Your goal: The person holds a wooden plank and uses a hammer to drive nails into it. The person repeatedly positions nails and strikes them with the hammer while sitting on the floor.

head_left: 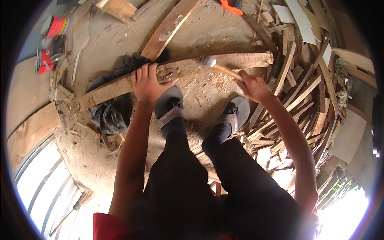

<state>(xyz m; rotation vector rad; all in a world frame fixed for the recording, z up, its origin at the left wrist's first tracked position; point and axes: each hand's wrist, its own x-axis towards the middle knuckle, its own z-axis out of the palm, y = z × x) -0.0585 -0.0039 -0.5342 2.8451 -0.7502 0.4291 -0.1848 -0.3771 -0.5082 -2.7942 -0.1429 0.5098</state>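
A long rough wooden plank [240, 61] lies across the dusty ground in front of my feet. My left hand [147, 82] presses down on it near its middle, fingers spread over the splintered top. My right hand [253, 85] grips the wooden handle of a hammer [219, 68]. The hammer's metal head rests on or just above the plank, right of my left hand. My two feet in grey sandals stand just behind the plank.
A heap of scrap wooden strips and offcuts [298, 92] fills the right side. A black cloth or bag [112, 114] lies under the plank's left part. Another board [166, 30] leans beyond it. Red and white cans [52, 44] sit at the upper left.
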